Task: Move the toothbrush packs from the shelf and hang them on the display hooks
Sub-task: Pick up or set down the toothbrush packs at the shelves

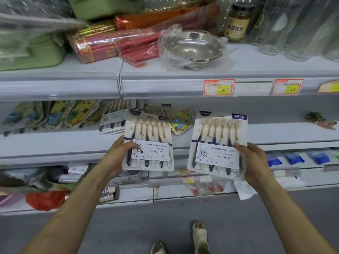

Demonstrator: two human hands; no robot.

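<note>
My left hand (117,156) grips a toothbrush pack (148,142) by its lower left edge, thumb on the white label. My right hand (256,165) holds a second toothbrush pack (218,145) by its lower right edge. Both packs are upright in front of the middle shelf, white cards with several cream and navy brushes. More of the same packs (115,118) hang or lean at the back of that shelf, and another one (159,109) shows behind the left pack. The hooks themselves are hidden.
Yellow and blue carded packs (55,114) hang at the left of the middle shelf (55,142). The top shelf (165,85) carries steel bowls in plastic (192,48), red rolls (113,44) and a jar (238,21). Lower shelves hold mixed goods. My feet (200,235) stand on grey floor.
</note>
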